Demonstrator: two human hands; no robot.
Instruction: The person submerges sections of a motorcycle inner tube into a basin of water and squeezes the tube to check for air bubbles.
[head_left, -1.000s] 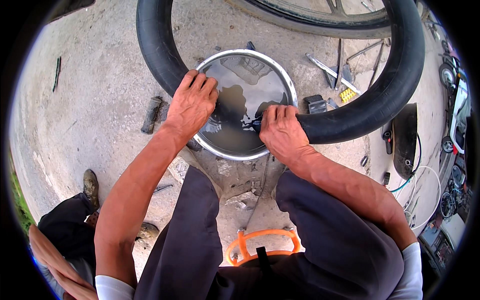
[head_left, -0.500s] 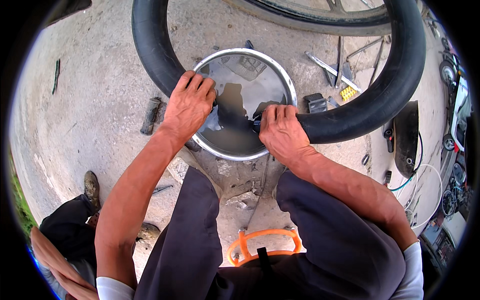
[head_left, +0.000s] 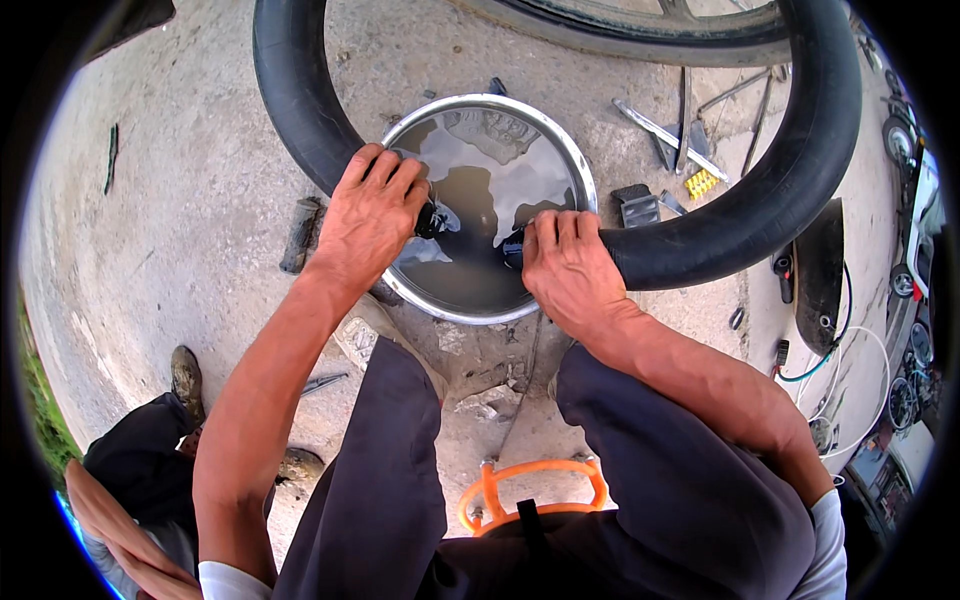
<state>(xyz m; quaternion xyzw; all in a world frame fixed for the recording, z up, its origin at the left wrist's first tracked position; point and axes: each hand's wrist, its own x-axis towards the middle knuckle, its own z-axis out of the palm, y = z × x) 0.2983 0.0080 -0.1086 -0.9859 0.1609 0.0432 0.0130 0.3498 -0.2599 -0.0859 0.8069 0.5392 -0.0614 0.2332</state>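
A fat black inner tube point(head_left: 740, 232) loops round from the far side, and its near stretch dips into a round metal basin point(head_left: 589, 190) of murky water point(head_left: 460, 265). At the basin's left rim, my left hand point(head_left: 375, 205) is closed over the tube, fingers curled on its top. My right hand point(head_left: 575, 262) grips the tube at the right rim in the same way. Between my hands the tube is under the water and mostly hidden; wet black bits of it show beside the fingers of each hand.
A wheel point(head_left: 640, 35) lies beyond the basin. To the right are metal levers point(head_left: 670, 138), a yellow piece point(head_left: 701, 184), a black curved part point(head_left: 820, 275) and a pale hose point(head_left: 870, 400). An orange stool frame point(head_left: 535, 466) is between my legs. Another person's arm point(head_left: 125, 530) shows lower left.
Both hands keep their hold on the tube. The tube's loop has spread slightly wider, and the water's reflections have shifted near my left fingers.
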